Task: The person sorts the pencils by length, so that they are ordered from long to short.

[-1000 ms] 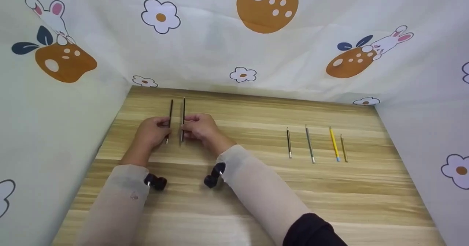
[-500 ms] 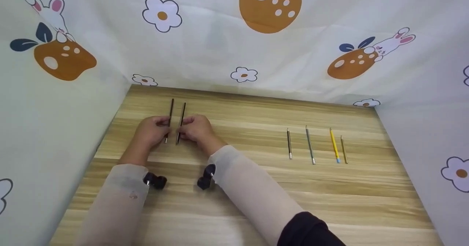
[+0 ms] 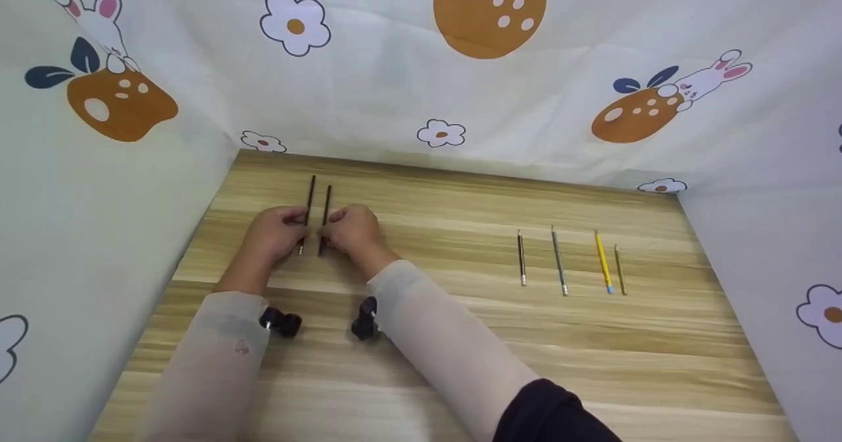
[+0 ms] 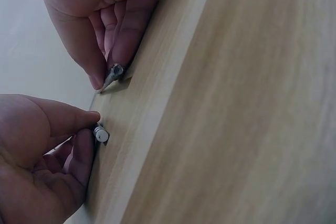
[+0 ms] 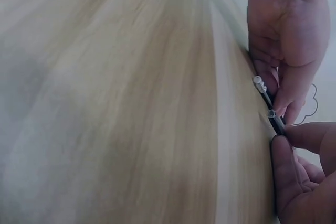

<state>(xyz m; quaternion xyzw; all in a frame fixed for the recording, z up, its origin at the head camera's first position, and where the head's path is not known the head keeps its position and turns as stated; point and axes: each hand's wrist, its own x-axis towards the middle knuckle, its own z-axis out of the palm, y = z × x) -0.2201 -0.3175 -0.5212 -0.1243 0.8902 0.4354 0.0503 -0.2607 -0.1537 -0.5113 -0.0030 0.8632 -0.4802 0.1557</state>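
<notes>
My left hand (image 3: 273, 235) pinches a black pencil (image 3: 310, 198) by its lower part, thumb and fingers on either side. This pencil's white eraser end (image 4: 101, 133) points toward me. Close to its right, my right hand (image 3: 355, 231) pinches a second dark pencil (image 3: 327, 202) near its near end. Its blunt near end (image 5: 271, 114) has no white eraser. The two pencils lie almost parallel with a narrow gap between them, the left one reaching slightly farther back. In the left wrist view, both pencils are at or very near the wooden tabletop (image 4: 210, 129).
Toward the right of the table lie a black pencil (image 3: 521, 258), a grey-blue pencil (image 3: 559, 261), a yellow pencil (image 3: 602, 261) with a blue end and a shorter olive-gold pencil (image 3: 620, 270). Printed cloth (image 3: 368, 87) walls off the back and sides.
My right hand has moved a little left, bringing its pencil down and closer to the left one. The left hand stays in nearly the same place on its pencil.
</notes>
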